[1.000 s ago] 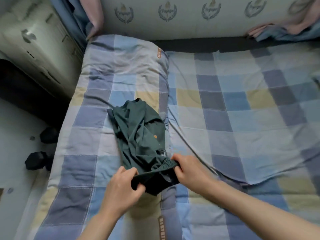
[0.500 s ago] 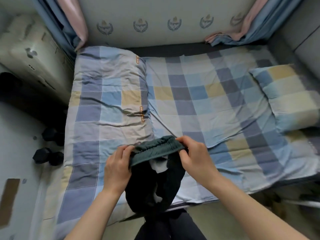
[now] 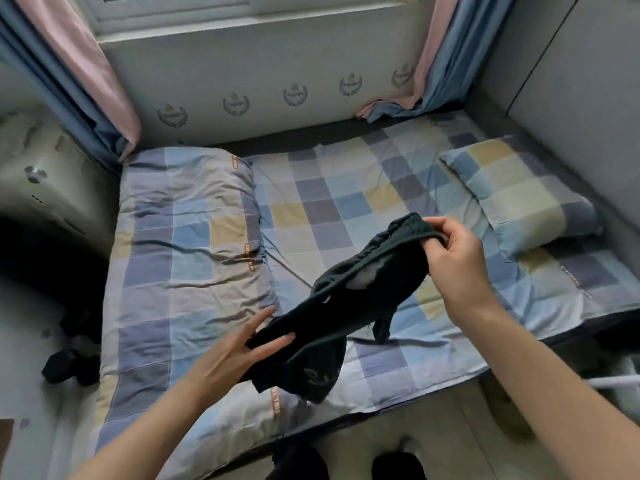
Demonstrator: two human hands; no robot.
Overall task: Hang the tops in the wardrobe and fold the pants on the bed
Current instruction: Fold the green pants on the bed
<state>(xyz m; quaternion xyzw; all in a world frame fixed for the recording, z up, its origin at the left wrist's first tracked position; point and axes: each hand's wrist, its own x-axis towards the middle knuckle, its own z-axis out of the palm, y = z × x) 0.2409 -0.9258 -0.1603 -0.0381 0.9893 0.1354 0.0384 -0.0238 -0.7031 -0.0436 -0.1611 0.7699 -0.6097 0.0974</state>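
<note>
Your left hand (image 3: 228, 355) has let go of the waistband; its grip is lying open, sliding under the pants (image 3: 349, 306) held over the bed (image 3: 311, 216). Your right hand (image 3: 453, 258) is still pinching the waistband, shaking them out for folding.

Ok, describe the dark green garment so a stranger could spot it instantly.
Start at the bed with the blue, grey and yellow checked cover. Above its near edge, the dark green elastic-waisted pants hang between the right hand and left hand. They are the only dark cloth held up.
</note>
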